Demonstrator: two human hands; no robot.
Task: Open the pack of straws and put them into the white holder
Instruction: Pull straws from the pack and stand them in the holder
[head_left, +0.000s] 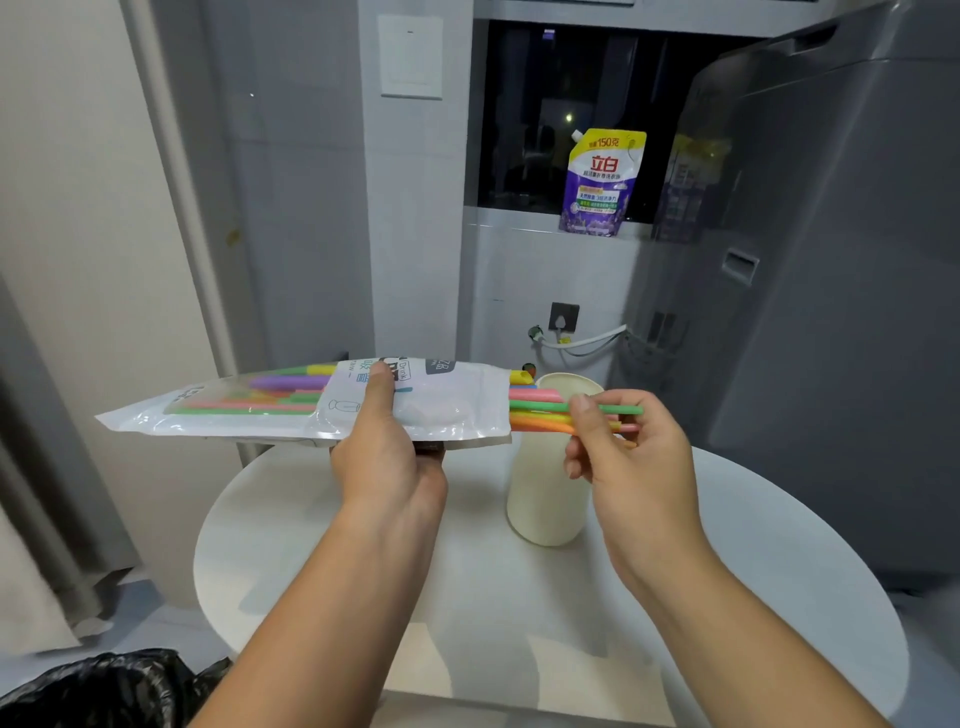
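Bright indoor light, glare on round table (779, 597) (soft forearm shadows), wide-angle bending at edges, mild blur

The long glossy clear-and-white plastic straw pack (311, 410) holds smooth bright plastic straws (545, 410) above a matt cream cylindrical holder (545, 499) and smooth white round tabletop (519, 623).
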